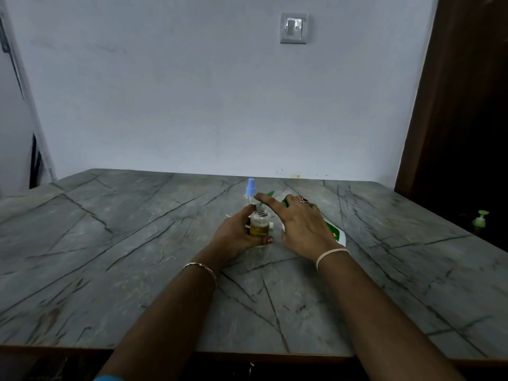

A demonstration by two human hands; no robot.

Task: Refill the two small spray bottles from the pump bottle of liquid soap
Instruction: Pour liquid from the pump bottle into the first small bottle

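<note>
Table [137,243]: grey marble pattern, dark veining. Spray bottle [250,191]: clear, pale blue sprayer; open bottle [259,225]: clear, yellow-amber liquid. Pump bottle [334,232]: white and green; spare pump [480,218]: light green.

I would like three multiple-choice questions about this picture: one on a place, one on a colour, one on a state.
1. Where does the blue-capped spray bottle stand?
A. behind the held bottle
B. at the table's near edge
C. on the floor

2. What colour is the liquid in the open bottle?
A. blue
B. yellowish
C. red

3. What does the left hand do?
A. lies flat
B. grips the open bottle
C. presses the wall switch

Key: 1 A, it rises just beyond; 2 B, seen through clear plastic; 3 B, fingers wrap it.
</note>
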